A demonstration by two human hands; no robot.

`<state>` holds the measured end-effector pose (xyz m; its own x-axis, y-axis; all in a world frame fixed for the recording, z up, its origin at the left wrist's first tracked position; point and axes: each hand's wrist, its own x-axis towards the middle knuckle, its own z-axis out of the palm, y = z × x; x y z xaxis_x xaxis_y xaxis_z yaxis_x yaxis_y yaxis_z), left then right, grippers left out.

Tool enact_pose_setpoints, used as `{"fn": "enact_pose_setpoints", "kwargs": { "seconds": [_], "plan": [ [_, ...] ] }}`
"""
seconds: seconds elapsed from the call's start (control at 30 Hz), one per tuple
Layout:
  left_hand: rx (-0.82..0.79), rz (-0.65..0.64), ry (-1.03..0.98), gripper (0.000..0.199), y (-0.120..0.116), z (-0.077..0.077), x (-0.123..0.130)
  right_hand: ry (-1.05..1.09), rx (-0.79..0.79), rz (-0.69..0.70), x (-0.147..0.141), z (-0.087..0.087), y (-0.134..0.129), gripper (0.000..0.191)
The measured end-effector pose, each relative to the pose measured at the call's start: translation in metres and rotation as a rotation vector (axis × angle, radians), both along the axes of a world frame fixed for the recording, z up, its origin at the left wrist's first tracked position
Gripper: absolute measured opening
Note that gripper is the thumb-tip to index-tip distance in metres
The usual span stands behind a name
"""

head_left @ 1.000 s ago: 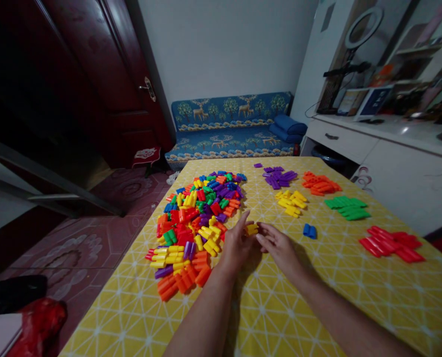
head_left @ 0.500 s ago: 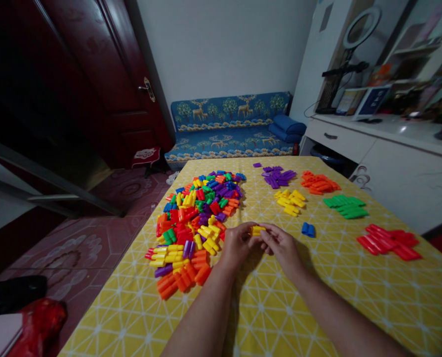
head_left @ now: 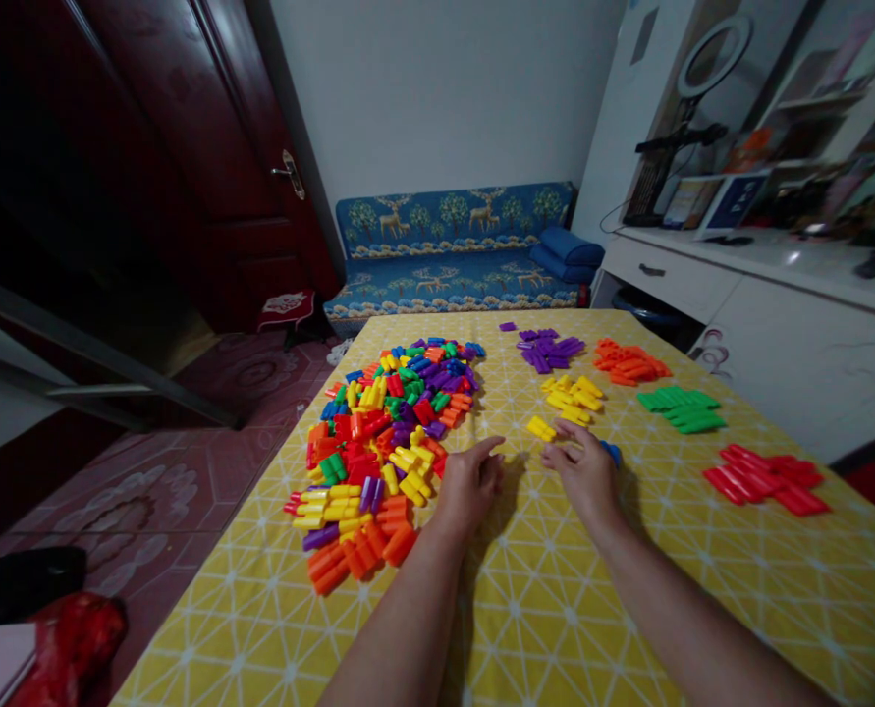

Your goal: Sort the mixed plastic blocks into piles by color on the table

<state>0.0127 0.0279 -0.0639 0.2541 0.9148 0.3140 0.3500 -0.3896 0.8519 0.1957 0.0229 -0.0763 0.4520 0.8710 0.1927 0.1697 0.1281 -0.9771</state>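
A yellow plastic building piece made of joined tubes lies just beyond the fingertips of my right hand. That hand is open, its thumb and fingers apart. Behind the piece is a small group of yellow pieces. A blue piece shows partly past the back of my right hand. My left hand hovers beside the big mixed heap of coloured pieces, with its index finger stretched out and nothing in its grasp. The other fingers are loosely curled.
Purple pieces, orange pieces, green pieces and red pieces lie in separate groups across the right of the table. A patterned blue sofa stands past the far edge, with a white cabinet at right.
The yellow piece that both hands held has left them and is now farther right, by the yellow group. My hands have parted, the right one moving right and forward.
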Motion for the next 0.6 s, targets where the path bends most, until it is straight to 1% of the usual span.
{"fn": "enact_pose_setpoints", "kwargs": {
  "seconds": [0.03,0.1,0.17,0.23,0.3,0.37,0.47,0.53,0.6],
  "plan": [
    [0.008,-0.005,0.012,0.031,0.0,0.0,0.0,-0.063,0.017,-0.026,0.002,0.0,0.0,0.036],
    [0.038,-0.008,0.036,0.028,-0.001,0.001,0.0,-0.238,0.065,-0.06,0.003,0.002,-0.002,0.029],
    [0.064,-0.002,0.051,0.028,-0.003,0.003,0.0,-0.417,0.106,-0.023,0.0,0.007,-0.006,0.021],
    [0.068,0.005,0.062,0.028,-0.004,0.005,0.0,-0.551,0.115,0.053,-0.003,0.012,-0.008,0.02],
    [0.065,0.008,0.075,0.028,-0.005,0.007,0.0,-0.677,0.084,0.112,-0.004,0.014,-0.007,0.024],
    [0.07,0.014,0.089,0.028,-0.005,0.008,0.0,-0.791,0.057,0.132,-0.002,0.012,-0.004,0.033],
    [0.077,0.004,0.102,0.027,-0.006,0.007,0.0,-0.894,0.075,0.154,0.002,0.006,0.001,0.048],
    [0.094,-0.005,0.105,0.027,-0.006,0.006,0.0,-0.919,0.09,0.168,0.002,0.003,0.002,0.05],
    [0.134,0.009,0.112,0.025,-0.007,0.007,0.0,-0.928,0.083,0.178,0.001,0.002,0.001,0.048]
  ]
}}
